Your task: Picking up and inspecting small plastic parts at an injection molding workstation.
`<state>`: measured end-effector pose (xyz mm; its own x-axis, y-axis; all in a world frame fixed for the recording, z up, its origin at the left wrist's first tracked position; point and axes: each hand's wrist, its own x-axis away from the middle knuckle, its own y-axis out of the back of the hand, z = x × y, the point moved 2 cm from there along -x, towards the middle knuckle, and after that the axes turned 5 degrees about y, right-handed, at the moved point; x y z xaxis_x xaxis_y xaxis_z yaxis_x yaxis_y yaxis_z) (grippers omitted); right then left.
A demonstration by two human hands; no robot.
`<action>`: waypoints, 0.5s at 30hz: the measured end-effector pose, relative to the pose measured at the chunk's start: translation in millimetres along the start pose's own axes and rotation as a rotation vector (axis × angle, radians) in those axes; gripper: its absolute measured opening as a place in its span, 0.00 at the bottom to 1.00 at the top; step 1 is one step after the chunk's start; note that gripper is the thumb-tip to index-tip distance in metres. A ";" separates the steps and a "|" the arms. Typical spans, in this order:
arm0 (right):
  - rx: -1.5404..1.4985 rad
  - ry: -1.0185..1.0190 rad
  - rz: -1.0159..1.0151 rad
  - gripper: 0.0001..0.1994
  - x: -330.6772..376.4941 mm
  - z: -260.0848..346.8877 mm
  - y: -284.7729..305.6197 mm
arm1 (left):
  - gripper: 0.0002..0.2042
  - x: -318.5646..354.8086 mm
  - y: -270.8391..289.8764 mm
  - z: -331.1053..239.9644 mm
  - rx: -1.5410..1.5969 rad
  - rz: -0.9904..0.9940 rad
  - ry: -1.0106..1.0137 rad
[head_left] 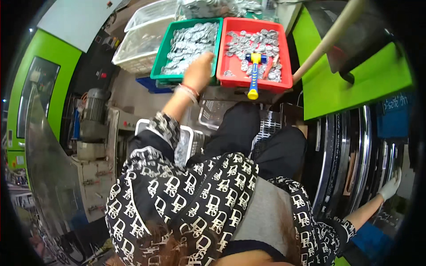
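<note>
My bare left hand [198, 73] reaches over the near right part of a green tray [220, 33], with a red and a pale band at its wrist. In that tray lies a heap of small round silvery metal parts [193, 42]. Most of the hand's fingers are hidden from above, so I cannot tell what they hold. Off to the far right, my right hand [390, 188] wears a white glove. Its fingers stretch out beside the machine's dark and metal bars [366, 155]; whether they touch anything is unclear.
A red tray [287, 66] beside the green one holds more metal parts and a yellow and blue hammer [254, 75], its handle overhanging the near rim. White crates [133, 62] stand at left. A wooden handle [330, 37] slants across a bright green machine panel [368, 91].
</note>
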<state>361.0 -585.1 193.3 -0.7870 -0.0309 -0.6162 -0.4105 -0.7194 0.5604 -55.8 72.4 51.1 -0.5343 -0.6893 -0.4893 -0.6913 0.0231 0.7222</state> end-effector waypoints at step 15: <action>-0.477 0.154 0.112 0.14 26.9 117.0 -37.9 | 0.16 -54.2 -44.1 123.9 -0.370 0.525 0.184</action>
<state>301.4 -477.4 220.2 -0.7225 -0.2022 -0.6612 -0.0435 -0.9411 0.3353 -56.6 198.4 -14.8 -0.6403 -0.7670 0.0409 -0.1318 0.1621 0.9779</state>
